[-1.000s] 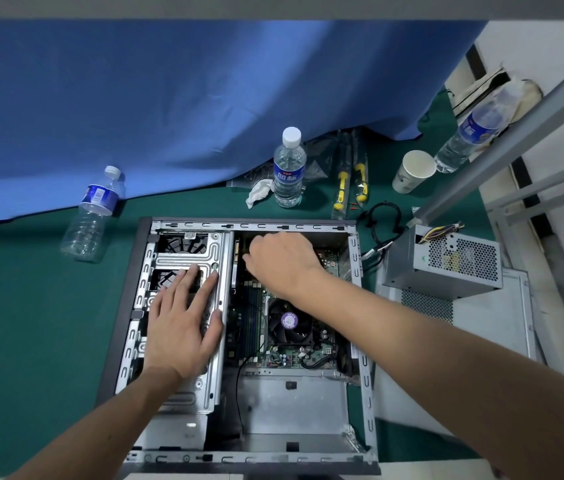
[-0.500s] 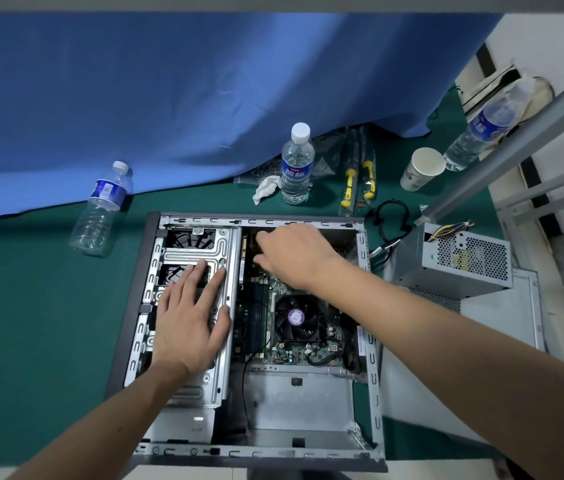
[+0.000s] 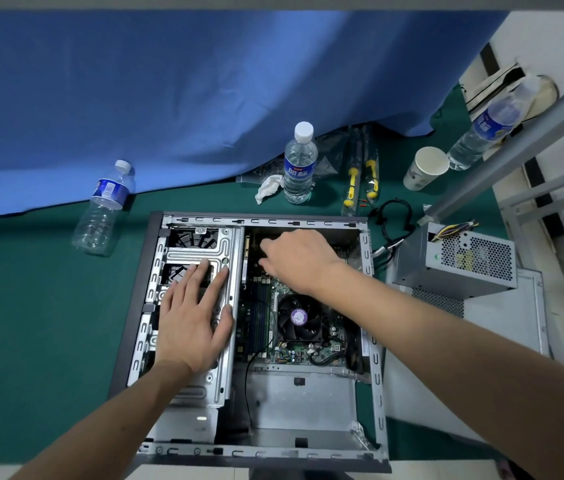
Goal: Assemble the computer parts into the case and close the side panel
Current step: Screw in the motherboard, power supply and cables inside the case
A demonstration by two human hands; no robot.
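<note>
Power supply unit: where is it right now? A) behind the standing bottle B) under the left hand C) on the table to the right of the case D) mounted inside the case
C: the power supply unit sits outside the case, on its right.

Upright water bottle (image 3: pixel 300 164) beyond the right hand's fingers (image 3: pixel 266 244): blue label, white characters, too blurred to read. Other bottles' labels and the purple fan sticker (image 3: pixel 298 316) equally illegible.

A green table covering (image 3: pixel 31 323) is seen, draped at the rear by a blue cloth (image 3: pixel 169 98). A white wall (image 3: pixel 550 39) and grey metal framing (image 3: pixel 515 147) are noted at right.
</note>
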